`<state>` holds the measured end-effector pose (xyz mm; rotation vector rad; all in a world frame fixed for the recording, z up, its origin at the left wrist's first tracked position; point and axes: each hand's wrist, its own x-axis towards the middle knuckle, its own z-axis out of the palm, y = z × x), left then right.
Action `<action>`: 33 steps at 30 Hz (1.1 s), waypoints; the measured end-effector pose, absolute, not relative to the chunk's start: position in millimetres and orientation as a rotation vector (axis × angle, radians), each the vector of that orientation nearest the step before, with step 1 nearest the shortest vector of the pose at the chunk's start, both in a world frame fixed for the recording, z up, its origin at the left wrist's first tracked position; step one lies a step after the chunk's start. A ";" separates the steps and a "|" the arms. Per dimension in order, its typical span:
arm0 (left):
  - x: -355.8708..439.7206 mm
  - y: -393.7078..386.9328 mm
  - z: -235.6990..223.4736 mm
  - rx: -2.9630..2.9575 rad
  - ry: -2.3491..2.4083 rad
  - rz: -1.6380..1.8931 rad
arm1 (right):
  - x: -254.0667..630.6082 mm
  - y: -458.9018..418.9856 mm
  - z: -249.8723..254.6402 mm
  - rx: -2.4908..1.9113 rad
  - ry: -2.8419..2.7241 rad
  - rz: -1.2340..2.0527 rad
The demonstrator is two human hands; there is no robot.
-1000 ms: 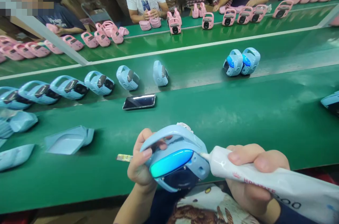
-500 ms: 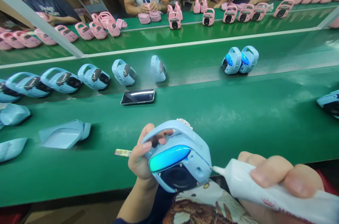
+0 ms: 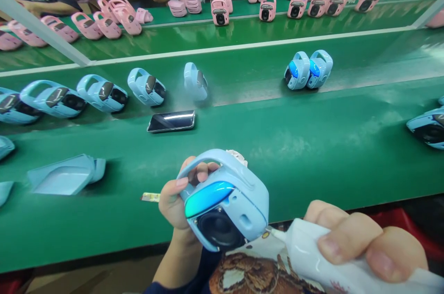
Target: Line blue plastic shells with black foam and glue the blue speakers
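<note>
My left hand (image 3: 176, 197) is shut on a light blue portable speaker (image 3: 229, 203), its fingers curled through the speaker's top handle. The speaker has a glossy blue-green panel and a round black driver facing up toward me. My right hand (image 3: 360, 243) squeezes a white glue tube (image 3: 308, 252) low at the right. The tube's narrow nozzle reaches the speaker's lower right corner, and I cannot tell whether it touches. A small printed paper strip (image 3: 150, 197) sticks out left of my left hand.
A green conveyor belt (image 3: 277, 169) runs across the view, carrying several blue speakers (image 3: 101, 93) and a black phone (image 3: 171, 121). Light blue shell parts (image 3: 64, 176) lie at the left. Beyond a white rail, co-workers handle pink speakers (image 3: 219, 12).
The whole scene has shifted up and left in view. The speaker has tilted, showing more of its black driver, and the glue tube's nozzle has moved down its right side.
</note>
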<state>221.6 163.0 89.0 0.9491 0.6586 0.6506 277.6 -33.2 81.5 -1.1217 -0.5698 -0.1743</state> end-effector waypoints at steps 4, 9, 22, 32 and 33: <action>223.4 164.9 92.9 0.641 0.652 0.542 | 295.9 -36.2 54.7 -1.148 -0.716 -0.389; 220.8 164.8 88.2 0.640 0.669 0.594 | 292.2 -32.8 63.2 -1.431 -0.558 -0.160; 216.8 133.4 90.5 1.052 0.581 0.719 | 264.8 -4.4 78.6 -1.112 -0.573 -0.280; 213.3 131.6 90.5 1.029 0.552 0.625 | 283.6 -30.0 75.1 -1.185 -0.888 -0.055; 213.0 131.6 90.3 1.021 0.556 0.622 | 284.8 -31.5 76.9 -1.209 -0.915 -0.030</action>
